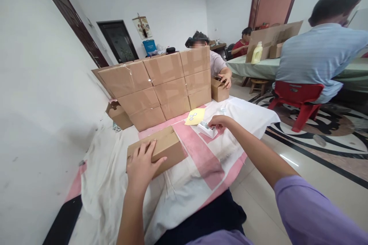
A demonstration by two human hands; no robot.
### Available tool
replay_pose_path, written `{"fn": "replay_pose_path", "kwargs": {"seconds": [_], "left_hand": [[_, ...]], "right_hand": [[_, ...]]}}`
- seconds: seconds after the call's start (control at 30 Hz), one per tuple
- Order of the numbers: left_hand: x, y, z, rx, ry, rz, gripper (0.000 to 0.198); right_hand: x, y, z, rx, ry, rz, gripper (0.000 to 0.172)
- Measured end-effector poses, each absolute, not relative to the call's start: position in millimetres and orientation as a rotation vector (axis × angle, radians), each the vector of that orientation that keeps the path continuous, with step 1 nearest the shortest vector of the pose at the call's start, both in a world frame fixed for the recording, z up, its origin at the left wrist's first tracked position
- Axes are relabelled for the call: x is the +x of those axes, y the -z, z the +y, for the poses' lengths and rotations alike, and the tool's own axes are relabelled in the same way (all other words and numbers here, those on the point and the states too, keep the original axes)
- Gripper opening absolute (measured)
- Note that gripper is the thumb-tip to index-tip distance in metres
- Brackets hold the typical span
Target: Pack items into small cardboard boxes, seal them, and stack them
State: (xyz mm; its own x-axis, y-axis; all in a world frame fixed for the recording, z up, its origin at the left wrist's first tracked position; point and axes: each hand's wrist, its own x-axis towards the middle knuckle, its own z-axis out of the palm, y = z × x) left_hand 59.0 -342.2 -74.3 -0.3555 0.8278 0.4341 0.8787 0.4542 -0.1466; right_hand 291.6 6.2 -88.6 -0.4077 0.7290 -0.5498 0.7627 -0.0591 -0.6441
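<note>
My left hand (pixel 143 160) lies with its fingers spread on the top of a closed cardboard box (pixel 169 147) in front of me. Farther right, my right hand (pixel 220 121) reaches to a small white box (pixel 209 131), its fingers bent together at the box's edge. Something pale or clear shows inside that small box, but I cannot make out what it is or what the fingertips hold. Just behind the small box lies a yellow sheet of paper (pixel 195 116) with a few drawn shapes on it.
A wall of taped cardboard boxes (pixel 169 80) stands across the table. Behind it a person's hand (pixel 225 78) rests on another cardboard box (pixel 220 91). An open carton (pixel 120 116) sits at the left. A red chair (pixel 300 95) with a seated person is at the right.
</note>
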Motion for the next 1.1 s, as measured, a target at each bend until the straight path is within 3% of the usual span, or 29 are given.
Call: {"fn": "replay_pose_path", "kwargs": {"seconds": [0.3, 0.4, 0.7, 0.93, 1.1], "left_hand": [[61, 75, -342, -1.420, 0.186, -2.279, 0.066], [61, 75, -342, -1.414, 0.196, -2.272, 0.065], [58, 78, -343, -1.418, 0.208, -2.224, 0.064], [56, 81, -343, -1.420, 0.215, -2.217, 0.063], [56, 83, -342, -1.416, 0.229, -2.225, 0.063]], "right_hand": [[298, 82, -11, 1.716, 1.713, 2.125, 0.023], [309, 89, -22, 1.682, 1.814, 2.198, 0.017], [337, 113, -42, 1.534, 2.231, 2.306, 0.020], [341, 129, -40, 1.528, 2.329, 2.147, 0.025], [346, 133, -41, 1.435, 2.398, 2.109, 0.018]]}}
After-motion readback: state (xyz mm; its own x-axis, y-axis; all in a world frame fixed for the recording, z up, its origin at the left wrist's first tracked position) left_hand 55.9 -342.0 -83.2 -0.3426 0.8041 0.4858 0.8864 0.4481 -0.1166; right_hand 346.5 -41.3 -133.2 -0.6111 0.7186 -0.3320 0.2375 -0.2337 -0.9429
